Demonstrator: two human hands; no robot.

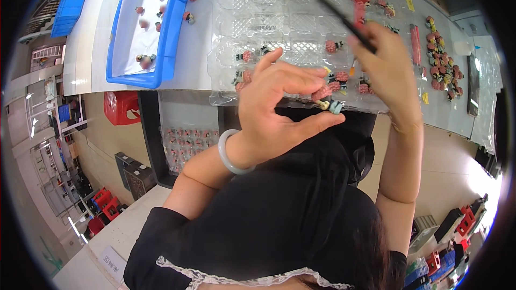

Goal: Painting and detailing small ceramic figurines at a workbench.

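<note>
My left hand, with a pale bangle at its wrist, pinches a small pink figurine with a blue-grey end between thumb and fingers near the table's front edge. In my right hand, slightly blurred, is a slim black pen-like tool, its long end slanting up to the left. Whether the tool's working tip touches the figurine I cannot tell. Under both hands lie clear plastic trays with several similar figurines in their cells, such as a pink figurine just beyond my left fingers.
A blue bin lined in white holds several loose figurines at the left. To the right lies a cluster of finished-looking figurines, with a red strip nearer. Below the table's edge are a filled tray and a red stool.
</note>
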